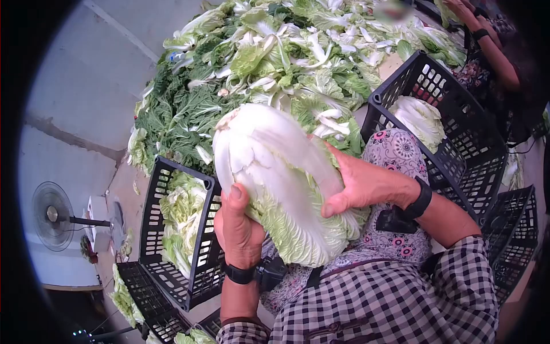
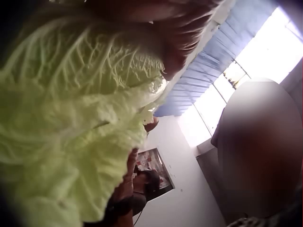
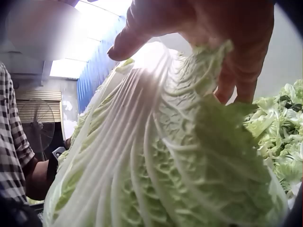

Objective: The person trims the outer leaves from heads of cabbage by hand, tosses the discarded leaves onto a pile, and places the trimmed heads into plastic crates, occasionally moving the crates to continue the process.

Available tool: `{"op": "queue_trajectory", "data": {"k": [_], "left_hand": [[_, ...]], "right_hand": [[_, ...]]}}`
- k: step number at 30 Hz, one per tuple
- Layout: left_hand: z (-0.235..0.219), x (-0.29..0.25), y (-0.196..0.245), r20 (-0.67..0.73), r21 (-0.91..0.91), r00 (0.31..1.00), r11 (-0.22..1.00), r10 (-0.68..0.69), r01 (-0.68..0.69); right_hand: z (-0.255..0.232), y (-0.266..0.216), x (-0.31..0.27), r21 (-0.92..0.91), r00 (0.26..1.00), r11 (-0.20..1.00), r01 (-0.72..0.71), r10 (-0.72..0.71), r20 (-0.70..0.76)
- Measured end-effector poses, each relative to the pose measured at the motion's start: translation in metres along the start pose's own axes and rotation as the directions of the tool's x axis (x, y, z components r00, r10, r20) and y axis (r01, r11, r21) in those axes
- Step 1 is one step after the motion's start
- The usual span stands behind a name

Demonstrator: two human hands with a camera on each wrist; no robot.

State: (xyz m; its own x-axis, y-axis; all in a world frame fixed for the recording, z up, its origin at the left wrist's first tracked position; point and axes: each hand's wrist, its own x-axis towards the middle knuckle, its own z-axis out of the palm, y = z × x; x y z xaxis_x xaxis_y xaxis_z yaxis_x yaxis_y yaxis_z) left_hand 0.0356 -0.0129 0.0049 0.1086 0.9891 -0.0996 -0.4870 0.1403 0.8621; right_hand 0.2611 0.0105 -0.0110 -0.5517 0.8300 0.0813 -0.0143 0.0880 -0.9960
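Observation:
A large napa cabbage (image 1: 281,172) is held up over the person's lap, its white base tilted away to the upper left and its leafy pale green end toward the body. The left hand (image 1: 238,226) grips its near left side, thumb on top and the fingers mostly hidden beneath. On the opposite side the right hand (image 1: 366,180) holds it with thumb and fingers spread around it. Crinkled leaves (image 2: 71,113) fill much of the left wrist view. In the right wrist view, the right hand's fingers curve over the cabbage (image 3: 137,142).
Beyond the knees lies a big heap of loose cabbage leaves (image 1: 252,69). A black crate (image 1: 200,241) with cabbage stands on the left; another black crate (image 1: 481,132) on the right holds one cabbage head (image 1: 421,120). A fan (image 1: 52,214) is far left. Another person's arm (image 1: 495,54) shows upper right.

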Motion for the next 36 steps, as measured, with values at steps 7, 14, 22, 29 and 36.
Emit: {"op": "queue_trajectory", "data": {"k": [7,14,22,29,36], "left_hand": [[-0.007,-0.002,0.011,0.225,0.665,0.971,0.741,-0.083,-0.091],[0.0,-0.007,-0.016,-0.079,0.363,0.959,0.888,-0.272,0.282],[-0.085,-0.008,-0.03,-0.05,0.549,0.999,0.836,0.022,0.009],[-0.011,-0.009,-0.017,0.116,0.701,0.979,0.684,0.17,-0.202],[0.006,-0.002,0.005,0.199,0.724,0.979,0.681,-0.052,-0.111]], "right_hand": [[-0.004,-0.01,-0.004,0.541,0.99,0.839,-0.059,0.118,-0.075],[-0.006,-0.002,0.005,0.579,0.986,0.809,-0.097,0.156,-0.054],[0.002,0.014,0.002,0.469,0.999,0.883,-0.021,0.03,-0.011],[0.003,0.013,0.004,0.604,0.985,0.797,0.007,0.1,-0.143],[-0.006,0.003,-0.003,0.716,0.967,0.695,0.058,0.141,-0.215]]}}
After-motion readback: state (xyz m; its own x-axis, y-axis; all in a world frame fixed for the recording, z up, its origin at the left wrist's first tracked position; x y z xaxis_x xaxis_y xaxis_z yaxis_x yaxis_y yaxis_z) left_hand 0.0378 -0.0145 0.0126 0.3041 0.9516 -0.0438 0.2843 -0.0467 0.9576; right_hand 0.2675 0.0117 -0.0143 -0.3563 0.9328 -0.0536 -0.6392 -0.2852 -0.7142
